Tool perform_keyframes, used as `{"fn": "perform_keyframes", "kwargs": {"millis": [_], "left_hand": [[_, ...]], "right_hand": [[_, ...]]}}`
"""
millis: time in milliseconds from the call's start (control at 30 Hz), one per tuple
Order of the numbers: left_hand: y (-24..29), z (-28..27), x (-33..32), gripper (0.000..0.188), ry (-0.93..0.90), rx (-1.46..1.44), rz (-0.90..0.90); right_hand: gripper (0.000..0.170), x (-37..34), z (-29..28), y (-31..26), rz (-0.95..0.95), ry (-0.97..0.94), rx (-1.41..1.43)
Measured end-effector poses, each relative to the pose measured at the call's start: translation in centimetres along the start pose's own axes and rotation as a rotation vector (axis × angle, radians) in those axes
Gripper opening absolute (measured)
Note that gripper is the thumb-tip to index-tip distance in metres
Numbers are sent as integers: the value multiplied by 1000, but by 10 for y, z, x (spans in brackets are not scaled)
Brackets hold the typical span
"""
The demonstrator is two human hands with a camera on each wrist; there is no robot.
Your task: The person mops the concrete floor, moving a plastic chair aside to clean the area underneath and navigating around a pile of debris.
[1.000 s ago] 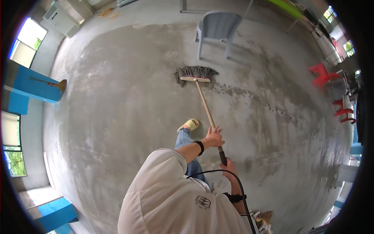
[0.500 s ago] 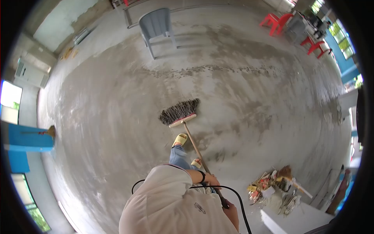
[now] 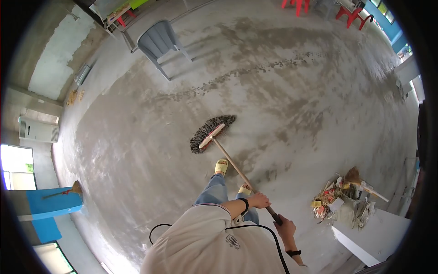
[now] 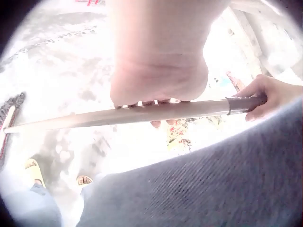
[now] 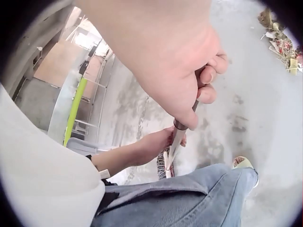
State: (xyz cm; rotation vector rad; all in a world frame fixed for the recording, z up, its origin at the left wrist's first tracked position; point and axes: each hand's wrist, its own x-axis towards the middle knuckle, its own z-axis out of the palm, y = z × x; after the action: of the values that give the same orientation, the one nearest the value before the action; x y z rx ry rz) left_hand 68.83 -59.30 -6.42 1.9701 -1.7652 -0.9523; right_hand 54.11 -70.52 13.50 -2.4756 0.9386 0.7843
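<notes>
White shirt (image 3: 194,244), blue jeans (image 3: 213,189), yellow slippers (image 3: 221,165)

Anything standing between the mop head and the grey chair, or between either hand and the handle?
Nothing visible stands in the way: only floor, crossed by a line of dark marks, lies between the mop head and the grey chair. The left hand and right hand both grip the handle.

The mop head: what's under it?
The mop head appears to rest on the grey floor, which shows around its edges. The patch directly beneath is covered, so whether any dirt lies there cannot be seen.
</notes>
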Motion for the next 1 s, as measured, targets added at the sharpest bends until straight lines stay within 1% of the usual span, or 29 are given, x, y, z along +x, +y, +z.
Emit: {"fn": "perform_keyframes", "kwargs": {"millis": [67,100,167,233,267,300,333,367,400,433,467,500,533,567,600,633,667,700,733,767,800,867,1000], "left_hand": [[-20,-28,1,29,-110,82,-82],[-27,-61,-12,25,-134,120,-98],[-65,-76,-24,24,-150,126,-213],[-121,-85,-52,20,2,101,-258],[-148,-89,-65,18,22,47,-404],[-165,-110,-84,17,94,-31,-431],[-179,-135,-101,18,60,-18,-510],[-192,-151,-118,20,132,-82,-607],[-212,-161,-140,24,320,-39,-444],[-257,-133,-153,26,386,-189,-629],[-243,-173,-165,28,285,-280,-833],[-276,-164,-176,29,198,-287,-822],[-294,-155,-188,29,307,-288,-777],[-306,-148,-201,29,430,-294,-736],[-318,-143,-205,31,422,-356,-760],[-326,-141,-206,34,416,-419,-795],[-314,-149,-206,34,397,-429,-778],[-304,-157,-207,37,276,-377,-841],[-292,-158,-206,40,162,-319,-900],[-283,-150,-203,42,121,-375,-944],[-268,-138,-198,42,110,-373,-938],[-250,-103,-187,40,314,-378,-977],[-223,-67,-157,39,347,-299,-984]], "right_hand": [[44,31,7,-12,-53,18,43],[44,47,10,-25,-102,33,41],[42,71,9,-67,-149,43,58],[38,100,4,-121,-192,37,87],[35,116,8,-145,-232,29,95],[26,127,11,-171,-296,155,217],[23,145,24,-192,-388,166,237],[23,157,17,-221,-369,74,209],[22,160,6,-250,-400,94,288],[22,174,16,-274,-370,-29,306],[21,183,22,-301,-296,-152,294],[20,180,23,-323,-299,-130,316],[20,178,22,-338,-309,-106,331],[20,178,34,-349,-316,-90,355],[21,177,47,-349,-339,-71,370],[21,172,47,-348,-306,-65,375],[24,165,45,-348,-292,-149,413],[27,162,44,-346,-283,-233,449],[27,158,51,-336,-269,-227,448],[29,152,59,-323,-283,-261,438],[32,143,70,-311,-296,-298,433],[33,130,71,-287,-273,-312,448],[31,106,63,-237,-271,-278,499]]}}
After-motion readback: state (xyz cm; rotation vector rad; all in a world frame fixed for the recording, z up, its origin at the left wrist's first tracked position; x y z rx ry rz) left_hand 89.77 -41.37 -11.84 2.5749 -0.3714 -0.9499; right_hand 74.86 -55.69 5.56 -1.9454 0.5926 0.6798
